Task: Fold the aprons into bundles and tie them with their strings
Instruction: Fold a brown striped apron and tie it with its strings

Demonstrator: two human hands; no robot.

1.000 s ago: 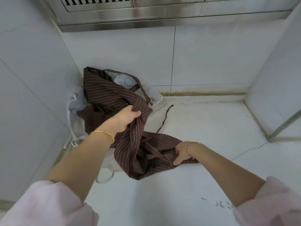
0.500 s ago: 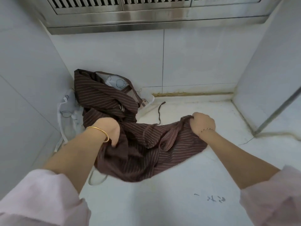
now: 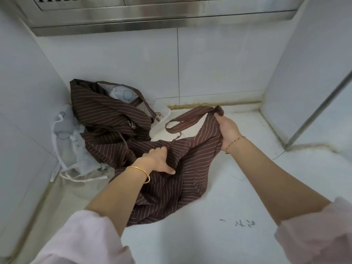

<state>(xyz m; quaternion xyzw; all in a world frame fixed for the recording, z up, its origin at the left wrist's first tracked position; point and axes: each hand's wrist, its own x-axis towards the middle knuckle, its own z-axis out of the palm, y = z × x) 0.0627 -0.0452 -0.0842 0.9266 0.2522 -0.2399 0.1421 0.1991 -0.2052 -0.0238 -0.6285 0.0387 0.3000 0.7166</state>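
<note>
A brown pinstriped apron (image 3: 182, 176) lies crumpled across the middle of the white counter. My right hand (image 3: 227, 130) grips its upper right edge, where the neck loop (image 3: 187, 120) trails off to the left. My left hand (image 3: 161, 161) grips a fold of the same apron near its middle. A second brown striped apron (image 3: 106, 113) is heaped in the back left corner. White aprons with line drawings (image 3: 66, 141) lie under and beside that heap, their white strings (image 3: 80, 178) loose on the counter.
The white counter (image 3: 238, 197) is enclosed by tiled walls on the left, back and right. A steel hood (image 3: 162, 14) overhangs the back wall. Dark scribbles (image 3: 240, 222) mark the counter near the front right.
My right hand has carried the apron's edge further right and back, pulling the neck loop into view. My left hand has moved right to the apron's middle. The cloth is spread wider.
</note>
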